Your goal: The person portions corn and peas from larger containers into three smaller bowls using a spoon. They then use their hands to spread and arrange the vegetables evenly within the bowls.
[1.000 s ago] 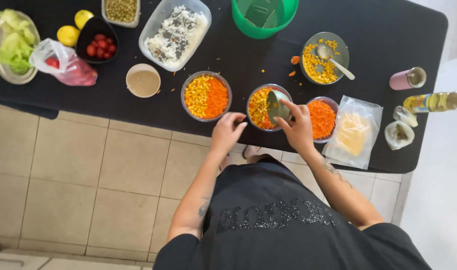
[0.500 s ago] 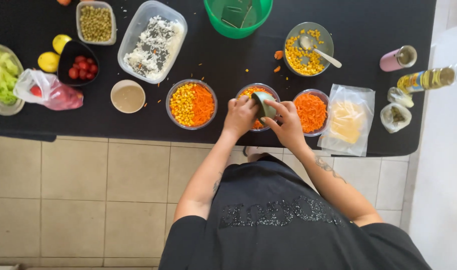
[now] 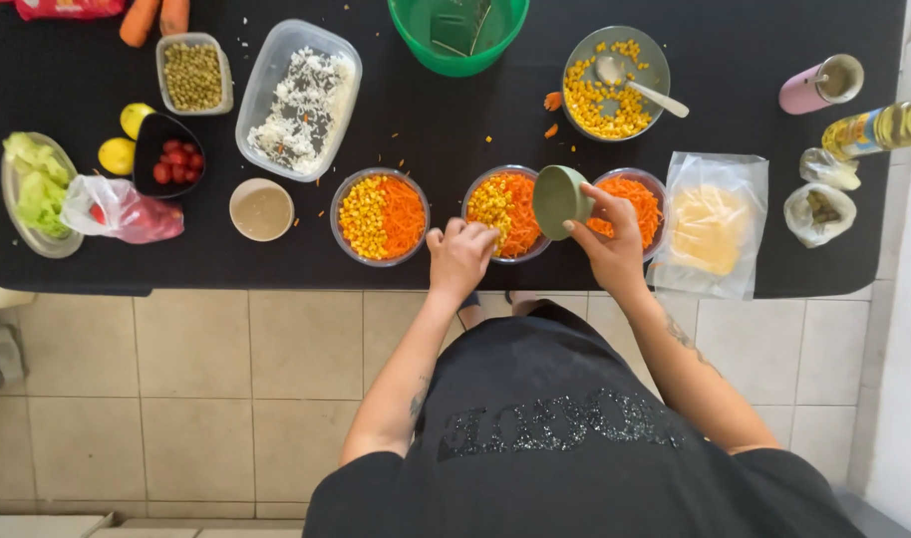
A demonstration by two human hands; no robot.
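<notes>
My right hand point(image 3: 610, 244) holds a small green cup point(image 3: 558, 201) tipped on its side between two glass bowls. The middle bowl point(image 3: 505, 212) holds corn and grated carrot; the right bowl point(image 3: 635, 202) holds grated carrot. My left hand point(image 3: 459, 257) rests curled at the near rim of the middle bowl, fingers touching it. A third bowl point(image 3: 381, 216) of corn and carrot sits just left of them on the black table point(image 3: 455, 139).
Farther back are a metal bowl of corn with a spoon point(image 3: 615, 82), a green bucket point(image 3: 458, 30), a tub of rice point(image 3: 298, 98), peas point(image 3: 192, 74), tomatoes point(image 3: 171, 154), lemons point(image 3: 125, 139), lettuce point(image 3: 37, 189). A cheese bag point(image 3: 713, 224), oil bottle point(image 3: 879, 128) and pink cup point(image 3: 819, 85) stand at right.
The green cup has lifted off the middle bowl and shifted right, tipped on its side. My left hand has drawn back slightly to the bowl's near rim.
</notes>
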